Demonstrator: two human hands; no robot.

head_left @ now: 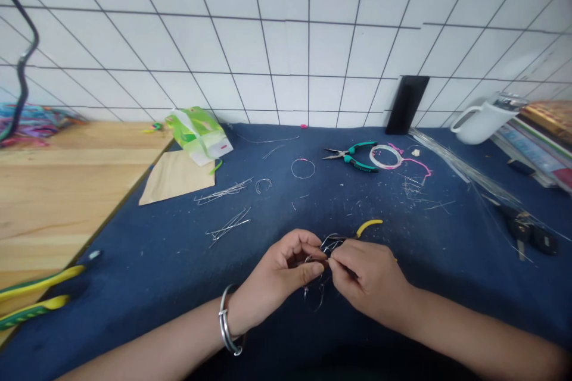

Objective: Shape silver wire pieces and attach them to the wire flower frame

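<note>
My left hand [290,265], with a silver bangle [224,324] on its wrist, pinches a piece of bent silver wire [315,297] whose loops hang below the fingers. My right hand [369,274] is closed at the same wirework, its fingertips meeting those of the left. Which strand each hand grips is hidden by the fingers. Just behind the right hand lie pliers with a yellow handle [370,226], mostly covered by that hand. More bent wire shows between the hands and the pliers.
Wire pieces [229,226] lie on the blue cloth [179,286]. Behind are teal-handled pliers [361,156], a wire ring [302,168], a white coil [385,156] and a green packet [196,131]. Keys [522,232] and a white mug [485,122] stand right; yellow-green handles [40,294] lie left.
</note>
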